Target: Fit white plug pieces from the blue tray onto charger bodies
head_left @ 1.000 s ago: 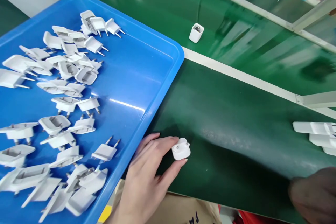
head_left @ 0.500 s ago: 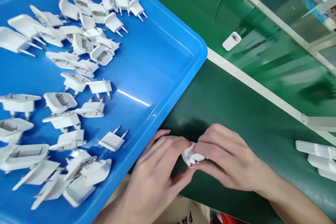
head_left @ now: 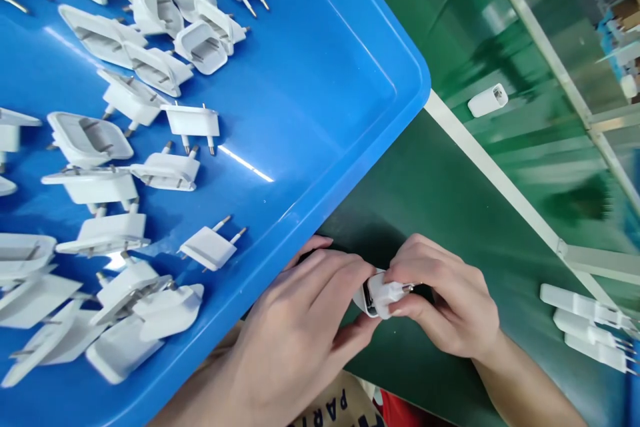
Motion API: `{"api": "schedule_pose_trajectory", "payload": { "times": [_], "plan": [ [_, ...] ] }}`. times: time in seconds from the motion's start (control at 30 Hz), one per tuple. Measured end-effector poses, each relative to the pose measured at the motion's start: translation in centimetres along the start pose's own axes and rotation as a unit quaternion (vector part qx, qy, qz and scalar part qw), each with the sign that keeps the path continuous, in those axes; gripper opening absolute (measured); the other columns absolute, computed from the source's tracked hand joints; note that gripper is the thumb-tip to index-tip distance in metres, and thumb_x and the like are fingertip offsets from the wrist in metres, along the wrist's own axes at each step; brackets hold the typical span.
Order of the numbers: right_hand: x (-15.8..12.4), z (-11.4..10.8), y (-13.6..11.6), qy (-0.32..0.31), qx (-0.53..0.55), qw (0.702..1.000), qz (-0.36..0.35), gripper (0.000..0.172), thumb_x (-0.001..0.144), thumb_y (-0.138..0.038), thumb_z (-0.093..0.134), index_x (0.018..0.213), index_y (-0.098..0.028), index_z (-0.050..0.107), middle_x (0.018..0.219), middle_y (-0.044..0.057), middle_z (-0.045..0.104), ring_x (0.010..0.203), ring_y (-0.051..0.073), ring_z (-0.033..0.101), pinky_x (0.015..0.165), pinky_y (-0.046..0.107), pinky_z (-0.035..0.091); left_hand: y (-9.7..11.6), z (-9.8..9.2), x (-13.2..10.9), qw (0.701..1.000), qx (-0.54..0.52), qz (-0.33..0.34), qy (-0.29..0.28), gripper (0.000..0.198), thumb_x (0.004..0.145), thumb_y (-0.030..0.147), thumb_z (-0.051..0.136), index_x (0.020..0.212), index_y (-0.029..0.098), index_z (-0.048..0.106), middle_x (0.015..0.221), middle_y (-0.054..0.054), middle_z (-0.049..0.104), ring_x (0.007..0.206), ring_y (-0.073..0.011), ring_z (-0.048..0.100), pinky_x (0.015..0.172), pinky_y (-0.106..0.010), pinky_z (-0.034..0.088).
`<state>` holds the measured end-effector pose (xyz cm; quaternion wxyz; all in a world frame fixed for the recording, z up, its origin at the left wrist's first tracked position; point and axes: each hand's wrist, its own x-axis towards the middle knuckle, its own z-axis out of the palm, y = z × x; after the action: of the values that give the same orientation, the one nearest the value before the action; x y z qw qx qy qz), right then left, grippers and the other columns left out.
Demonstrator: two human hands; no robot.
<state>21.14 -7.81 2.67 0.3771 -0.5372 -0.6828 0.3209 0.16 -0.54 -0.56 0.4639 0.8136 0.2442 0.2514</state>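
Over the dark green mat, near its front edge, both hands meet on one small white plug part [head_left: 381,295]. My left hand [head_left: 305,320] pinches its left side with thumb and fingers. My right hand [head_left: 445,297] grips its right side, where metal pins stick out. Just to the left lies a big blue tray [head_left: 325,113] holding several white plug parts with two pins, the nearest loose one [head_left: 210,247] close to my left hand.
A single white charger body [head_left: 487,101] lies on the glossy green belt beyond a white rail [head_left: 500,173]. Three white plug parts [head_left: 583,323] lie side by side at the right edge. A cardboard box [head_left: 340,407] shows under the mat's front edge.
My right hand came in from the lower right and closed on the white part that my left hand held alone a second ago. The view has shifted, so the tray sits higher.
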Motion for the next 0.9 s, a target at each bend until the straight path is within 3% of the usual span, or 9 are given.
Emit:
{"api": "schedule_pose_trajectory", "payload": {
  "times": [0.27,0.57,0.63,0.73,0.83,0.9],
  "plan": [
    [-0.7,-0.2,-1.1,-0.063,-0.138,0.988,-0.031,0.016,0.104,-0.012,0.060,0.119,-0.017,0.062,0.097,0.012,0.068,0.080,0.026,0.055,0.067,0.043,0.048,0.0,0.0,0.0,1.000,0.015,0.011,0.002,0.029,0.095,0.009,0.066,0.121,0.020,0.060,0.118,0.003,0.071,0.108,-0.0139,0.066,0.120,-0.033,0.035],
    [-0.8,0.7,-0.5,-0.025,-0.197,0.973,-0.115,0.019,0.102,-0.005,0.050,0.110,-0.016,0.064,0.089,0.009,0.067,0.079,0.024,0.053,0.066,0.039,0.046,-0.2,-0.4,0.0,1.000,0.010,0.022,-0.013,0.024,0.097,0.010,0.064,0.119,0.021,0.060,0.118,0.002,0.071,0.109,-0.0153,0.067,0.118,-0.036,0.036],
    [-0.7,1.2,-0.2,-0.004,-0.202,0.971,-0.126,0.018,0.106,-0.010,0.047,0.109,-0.017,0.063,0.086,0.008,0.065,0.077,0.024,0.054,0.068,0.039,0.046,-0.3,-0.4,0.1,0.999,0.015,0.033,-0.015,0.022,0.100,0.013,0.065,0.119,0.022,0.059,0.117,0.002,0.072,0.106,-0.0154,0.068,0.116,-0.037,0.037],
    [-0.3,1.9,0.1,0.019,-0.185,0.977,-0.107,0.027,0.116,-0.031,0.040,0.105,-0.018,0.061,0.085,0.007,0.062,0.073,0.021,0.055,0.067,0.035,0.047,-1.0,-0.3,-0.1,0.996,0.067,0.063,-0.007,0.024,0.105,0.024,0.064,0.129,0.023,0.059,0.122,0.000,0.072,0.109,-0.0176,0.068,0.117,-0.037,0.038],
    [-0.6,1.4,0.4,0.044,-0.188,0.978,-0.076,0.031,0.116,-0.041,0.045,0.100,-0.018,0.060,0.087,0.005,0.065,0.072,0.017,0.058,0.065,0.030,0.047,-2.7,-0.6,-0.5,0.982,0.155,0.105,0.012,0.049,0.106,0.045,0.060,0.145,0.016,0.052,0.130,-0.008,0.071,0.117,-0.0271,0.066,0.105,-0.041,0.050],
    [-2.1,0.0,0.5,0.093,-0.202,0.974,-0.034,0.030,0.114,-0.044,0.051,0.099,-0.019,0.061,0.088,0.003,0.067,0.074,0.015,0.062,0.067,0.026,0.049,-4.6,-1.1,-0.3,0.979,0.159,0.123,0.008,0.063,0.100,0.049,0.067,0.151,0.016,0.050,0.133,-0.012,0.070,0.116,-0.0334,0.066,0.091,-0.043,0.057]
  ]
}}
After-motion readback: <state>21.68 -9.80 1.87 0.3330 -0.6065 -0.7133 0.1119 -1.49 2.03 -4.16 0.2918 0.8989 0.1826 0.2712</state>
